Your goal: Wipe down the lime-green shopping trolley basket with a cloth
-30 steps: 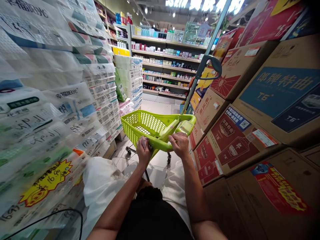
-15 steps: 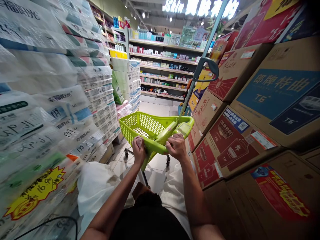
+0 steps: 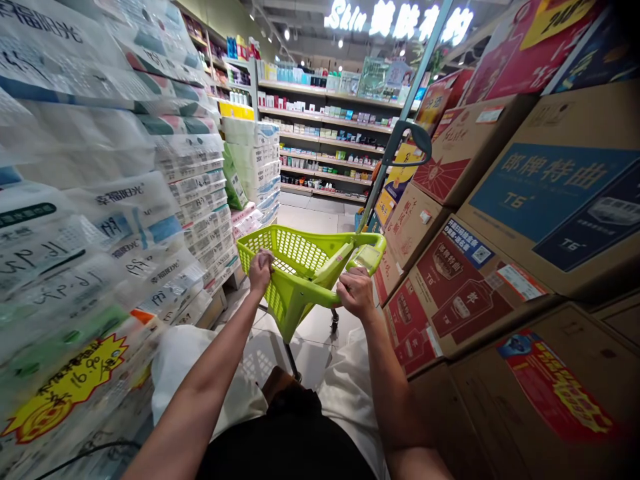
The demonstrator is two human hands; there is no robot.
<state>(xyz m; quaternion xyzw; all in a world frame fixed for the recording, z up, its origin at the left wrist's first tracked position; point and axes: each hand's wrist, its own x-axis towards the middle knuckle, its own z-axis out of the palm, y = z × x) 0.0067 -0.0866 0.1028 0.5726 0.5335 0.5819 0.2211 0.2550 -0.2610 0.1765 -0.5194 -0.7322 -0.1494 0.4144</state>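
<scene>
A lime-green plastic shopping cart point(image 3: 305, 293) with a perforated basket stands turned at an angle in front of me. My left hand point(image 3: 261, 270) is closed over the basket's left rim. On the other side, my right hand point(image 3: 356, 291) is wrapped round the cart's handle bar, just below a flat panel point(image 3: 367, 257). A tall grey pole point(image 3: 395, 143) with a dark looped grip point(image 3: 423, 143) rises from the cart's right side. Inside the basket I see only its green walls and floor. Dark caster wheels point(image 3: 334, 323) show underneath.
Plastic-wrapped paper packs point(image 3: 125, 213) are stacked high along the left. Cardboard cartons point(image 3: 510, 200) form a wall close on the right. Ahead, shelves point(image 3: 325, 113) with small boxes and bottles cross the end of the tiled aisle point(image 3: 310, 213).
My left hand has shifted left and forward, from the cart's near edge to the basket's left rim. The right hand keeps its hold. The cart has turned slightly.
</scene>
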